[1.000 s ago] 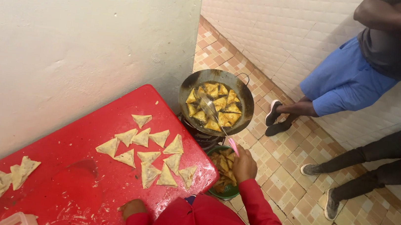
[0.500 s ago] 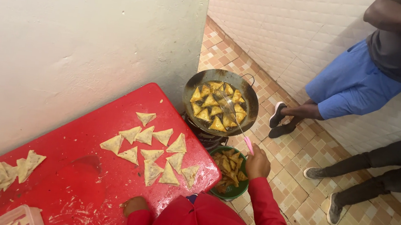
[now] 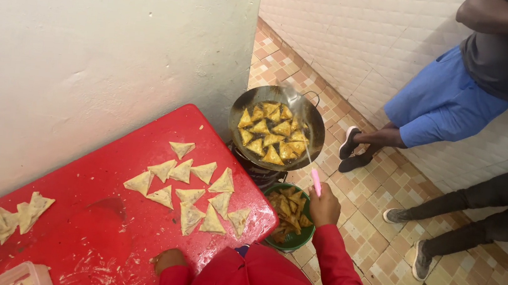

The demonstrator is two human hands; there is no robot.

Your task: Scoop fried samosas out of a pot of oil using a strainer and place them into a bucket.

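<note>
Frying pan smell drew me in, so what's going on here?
A person in red sleeves holds a pink-handled skimmer in the right hand, reaching into the frying pan full of golden triangular pastries. The left hand rests on the red table near raw pastry triangles. A green bowl holds fried ones.

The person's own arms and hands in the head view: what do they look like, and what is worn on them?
Both arms are covered by long red sleeves of plain cloth that reach the wrists. The left hand and the right hand are bare, without gloves. No ring, watch or bracelet can be made out at this size. The sleeves match the red garment on the body.
</note>
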